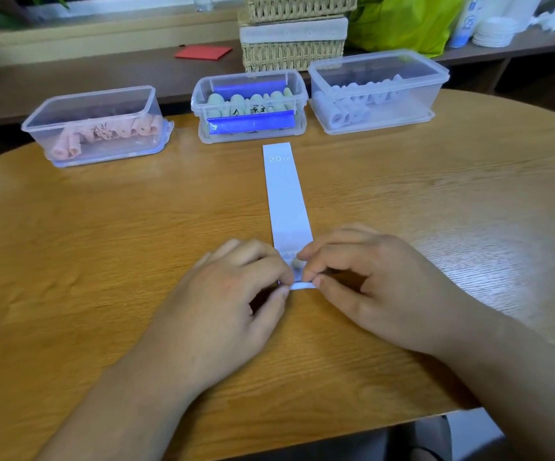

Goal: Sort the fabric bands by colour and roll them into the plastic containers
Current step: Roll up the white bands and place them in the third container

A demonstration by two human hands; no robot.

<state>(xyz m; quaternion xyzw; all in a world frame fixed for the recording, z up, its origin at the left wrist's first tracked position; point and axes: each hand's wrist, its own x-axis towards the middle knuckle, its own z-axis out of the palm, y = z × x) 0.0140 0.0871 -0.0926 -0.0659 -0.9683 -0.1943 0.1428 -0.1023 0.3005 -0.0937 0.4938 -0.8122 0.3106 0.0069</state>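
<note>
The near end of the pale band [286, 194] is hidden under the fingertips of the left hand [236, 294] and right hand [379, 287]. Black marks on the rolls [216, 100] in the middle container [200, 98] are too small to read. The top edge cuts off the wicker basket [299, 8] and green bag [402, 21].

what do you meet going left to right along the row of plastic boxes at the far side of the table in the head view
container with pink rolled bands → container with green rolled bands and blue clips → container with pale lilac rolled bands
</note>
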